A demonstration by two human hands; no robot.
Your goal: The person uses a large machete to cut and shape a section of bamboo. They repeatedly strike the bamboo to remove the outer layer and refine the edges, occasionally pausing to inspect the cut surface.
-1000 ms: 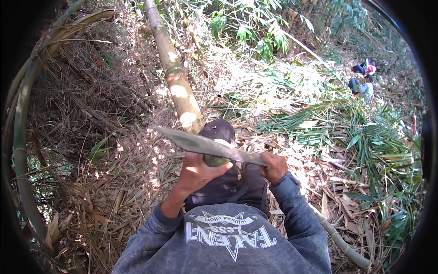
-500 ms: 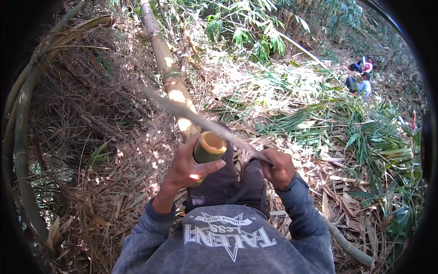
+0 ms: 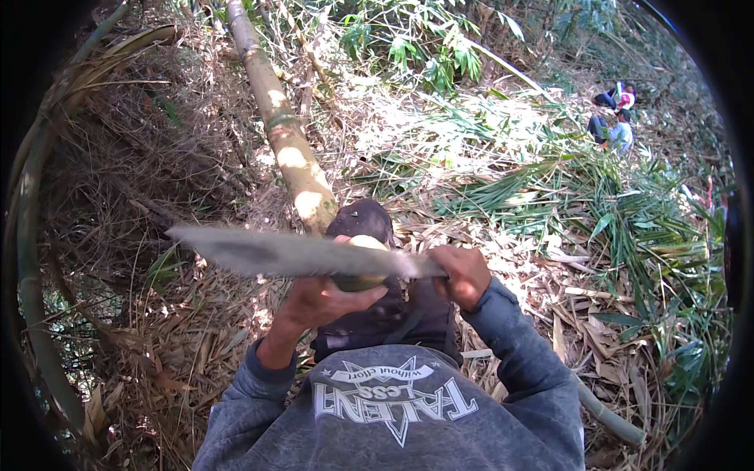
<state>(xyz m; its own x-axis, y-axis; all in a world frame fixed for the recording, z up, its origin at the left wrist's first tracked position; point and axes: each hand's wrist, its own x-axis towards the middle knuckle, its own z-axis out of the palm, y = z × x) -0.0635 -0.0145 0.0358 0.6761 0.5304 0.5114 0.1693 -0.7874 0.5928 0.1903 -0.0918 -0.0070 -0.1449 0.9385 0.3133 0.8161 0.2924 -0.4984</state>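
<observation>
My left hand [image 3: 314,301] is wrapped round a short green bamboo tube [image 3: 358,282], held upright above my lap. Its pale cut rim is mostly hidden behind the broad blade of a machete [image 3: 251,253]. My right hand [image 3: 465,276] grips the machete at its right end; the handle itself is covered by my fingers. The blade lies nearly level across the tube's top and points left, blurred by motion. Whether it touches the rim I cannot tell.
A thick bamboo pole [image 3: 292,149] runs away from my dark-trousered knee [image 3: 366,218]. Cut green leaves [image 3: 542,192] lie to the right, dry leaf litter [image 3: 212,330] around me. Curved bamboo stems [image 3: 31,228] stand at left. People [image 3: 619,135] sit far right; a pole [image 3: 613,420] lies behind my right arm.
The machete blade has swung from a slant to nearly level and come nearer over the tube, covering its opening. My right hand has moved slightly left and up; the left keeps its hold.
</observation>
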